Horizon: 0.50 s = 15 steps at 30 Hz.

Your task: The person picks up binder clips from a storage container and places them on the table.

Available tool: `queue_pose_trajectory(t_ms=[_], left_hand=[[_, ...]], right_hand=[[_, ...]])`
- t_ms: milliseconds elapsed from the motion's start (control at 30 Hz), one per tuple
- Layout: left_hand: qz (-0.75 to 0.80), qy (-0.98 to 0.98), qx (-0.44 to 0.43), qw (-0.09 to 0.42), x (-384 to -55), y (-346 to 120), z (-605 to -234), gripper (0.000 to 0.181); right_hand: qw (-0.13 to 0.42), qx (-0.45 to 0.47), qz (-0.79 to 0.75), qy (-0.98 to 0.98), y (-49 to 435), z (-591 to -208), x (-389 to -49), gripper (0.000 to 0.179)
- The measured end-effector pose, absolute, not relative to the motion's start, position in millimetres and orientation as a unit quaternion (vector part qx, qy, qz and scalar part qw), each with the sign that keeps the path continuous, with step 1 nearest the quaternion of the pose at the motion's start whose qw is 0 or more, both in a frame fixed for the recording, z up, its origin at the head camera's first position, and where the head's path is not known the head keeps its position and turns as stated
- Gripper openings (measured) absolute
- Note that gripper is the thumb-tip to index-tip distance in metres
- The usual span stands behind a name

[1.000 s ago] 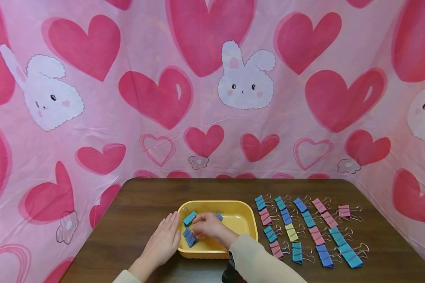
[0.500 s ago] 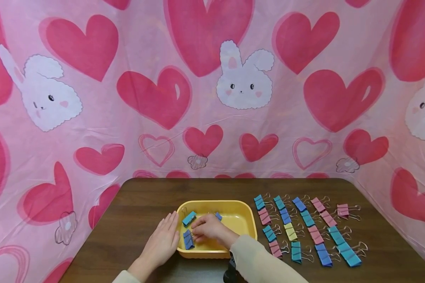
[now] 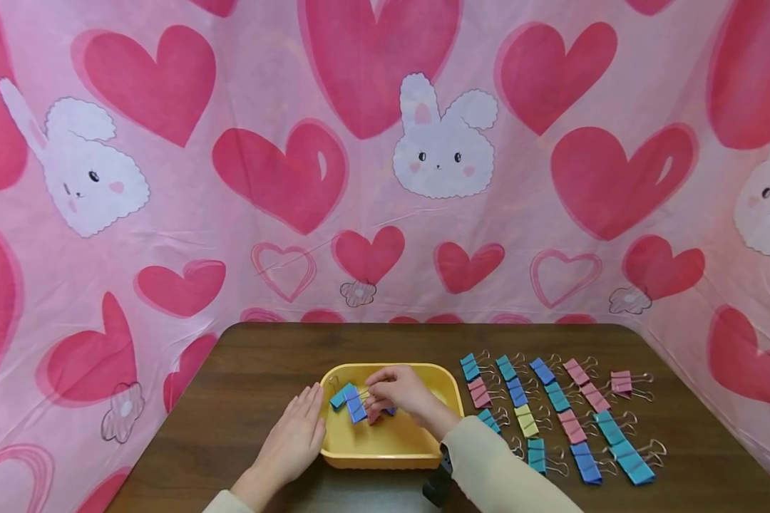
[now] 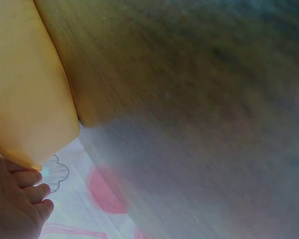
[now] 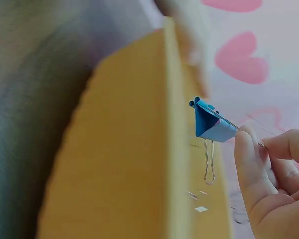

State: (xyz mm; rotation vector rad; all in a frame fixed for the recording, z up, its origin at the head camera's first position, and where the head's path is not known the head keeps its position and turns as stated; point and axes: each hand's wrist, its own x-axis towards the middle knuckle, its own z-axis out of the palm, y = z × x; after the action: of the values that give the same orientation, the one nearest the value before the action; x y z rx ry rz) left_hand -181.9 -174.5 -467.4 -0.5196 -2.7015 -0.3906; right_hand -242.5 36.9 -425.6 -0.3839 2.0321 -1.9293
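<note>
My right hand (image 3: 403,390) pinches a blue binder clip (image 3: 356,405) by one wire handle, above the yellow tray (image 3: 391,454). In the right wrist view the same blue binder clip (image 5: 217,127) sticks out from the thumb and fingers, its other wire handle hanging down. Behind it in the tray lie a teal binder clip (image 3: 341,396) and a pink binder clip (image 3: 373,415); part of another blue one shows by the fingers. My left hand (image 3: 293,436) rests with straight fingers against the tray's left wall. The left wrist view shows its fingers (image 4: 32,191) beside the tray wall (image 4: 35,89).
Right of the tray, binder clips stand in columns on the dark wooden table (image 3: 263,356), among them a yellow clip (image 3: 527,422), a large teal clip (image 3: 633,462) and a lone pink clip (image 3: 622,383). A pink heart-patterned cloth (image 3: 282,178) hangs behind the table.
My right hand has lifted the blue binder clip from the tray's front left, moving up and to the right. A pink clip now shows beneath. My left hand stays at the tray.
</note>
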Motion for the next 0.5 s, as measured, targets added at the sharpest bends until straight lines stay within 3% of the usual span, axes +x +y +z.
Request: queue_pose_trajectory(t_ms=[500], left_hand=[[-0.136,-0.958,-0.183,0.175,-181.3,-175.2,-466.9,0.048]], right_hand=[[0.037,-0.098,-0.69,0.716,113.2,-389.1,-254.4,0.021]])
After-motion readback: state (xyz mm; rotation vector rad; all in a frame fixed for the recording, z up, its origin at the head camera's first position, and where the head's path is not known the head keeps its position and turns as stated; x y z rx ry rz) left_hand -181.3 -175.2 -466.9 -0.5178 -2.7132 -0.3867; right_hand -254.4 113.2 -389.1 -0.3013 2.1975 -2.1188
